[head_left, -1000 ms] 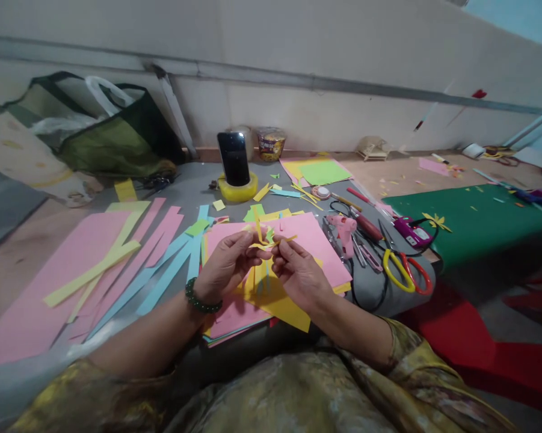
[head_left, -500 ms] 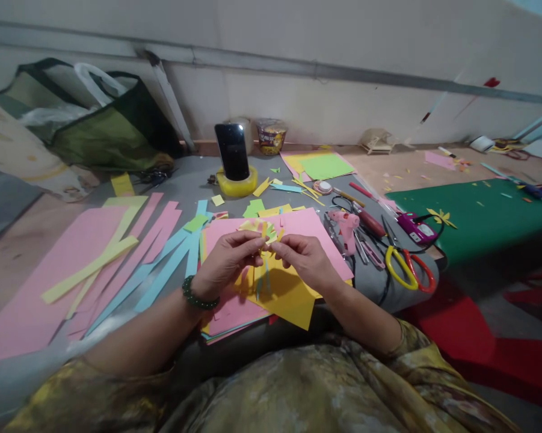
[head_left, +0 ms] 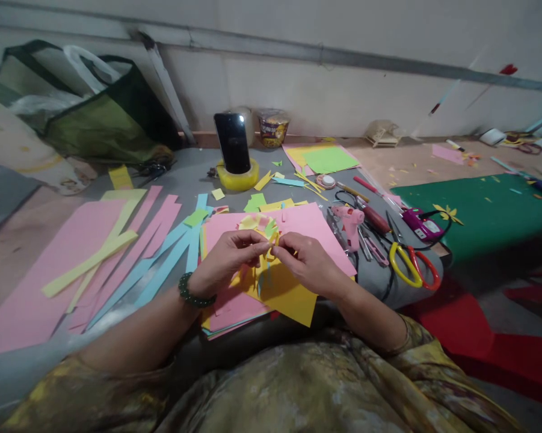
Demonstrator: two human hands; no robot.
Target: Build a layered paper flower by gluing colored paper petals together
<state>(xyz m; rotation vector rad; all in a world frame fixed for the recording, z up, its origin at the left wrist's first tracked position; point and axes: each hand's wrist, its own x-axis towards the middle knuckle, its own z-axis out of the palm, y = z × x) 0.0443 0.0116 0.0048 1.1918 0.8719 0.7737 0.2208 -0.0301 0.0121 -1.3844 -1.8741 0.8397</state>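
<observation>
My left hand, with a dark beaded bracelet on its wrist, pinches a small paper flower of cream, green and yellow cut strips. From the other side my right hand grips it too, thumb and forefinger close to those of the left. The fingers partly hide it, and its lower part is hard to make out. Both hands are over a stack of pink paper, where a yellow sheet sticks out at the front. Thin yellow and blue strips show just below the fingertips.
Pink, yellow and blue paper strips lie on the left. To the right are a pink glue gun, scissors with yellow and red handles, and a purple power socket. A phone stands in a tape roll at the back.
My fingertips have shifted slightly on the paper flower, and more of its cream frilled edge shows behind the left hand. The whole view has tilted a little.
</observation>
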